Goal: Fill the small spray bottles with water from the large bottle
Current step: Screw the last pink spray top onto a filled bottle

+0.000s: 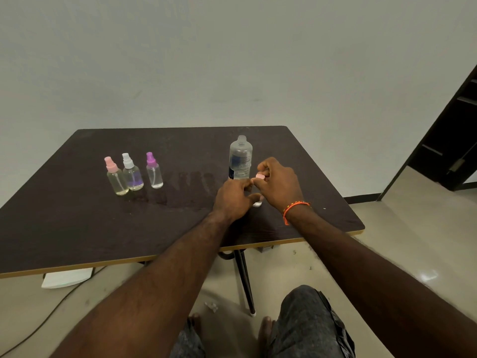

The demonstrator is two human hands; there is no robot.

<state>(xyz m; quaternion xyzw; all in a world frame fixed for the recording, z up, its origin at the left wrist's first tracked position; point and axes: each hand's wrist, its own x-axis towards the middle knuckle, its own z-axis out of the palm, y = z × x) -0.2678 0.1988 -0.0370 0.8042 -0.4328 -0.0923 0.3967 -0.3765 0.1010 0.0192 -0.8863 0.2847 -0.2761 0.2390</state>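
Observation:
Three small spray bottles stand in a row at the table's left: a pink-capped one [116,178], a white-capped one [131,174] and a purple-capped one [153,171]. The large clear water bottle [240,158] stands uncapped toward the back right. Just in front of it my left hand [233,197] grips a fourth small bottle [257,203], mostly hidden behind my fingers. My right hand [280,184] pinches that bottle's pink spray cap [260,176] at the top.
The dark table [180,228] has a light edge and a wet smear in its middle. A white power strip [67,277] and cable lie on the floor under the left side. A dark doorway [454,140] stands at the right. My knees and feet are below.

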